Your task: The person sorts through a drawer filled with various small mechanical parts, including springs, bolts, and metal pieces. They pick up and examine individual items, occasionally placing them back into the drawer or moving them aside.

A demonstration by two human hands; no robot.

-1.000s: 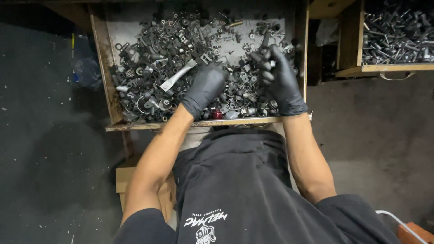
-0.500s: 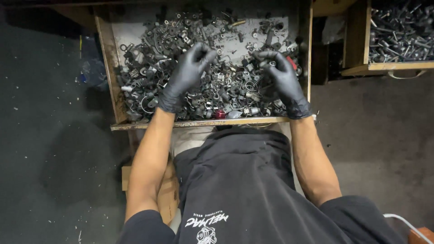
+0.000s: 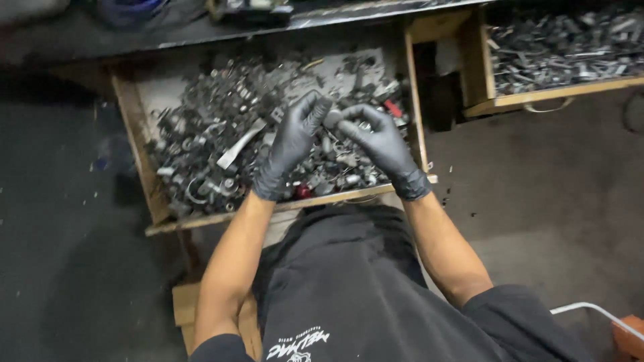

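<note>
Dim workshop floor, wooden tray of metal scrap. Left hand, right hand above tray pinch small part together; keep fingertip grip firm.

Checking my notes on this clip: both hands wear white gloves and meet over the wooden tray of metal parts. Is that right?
Not quite. The gloves are black, not white, as the head view shows. The left hand and right hand do meet over the wooden tray of metal parts.
</note>
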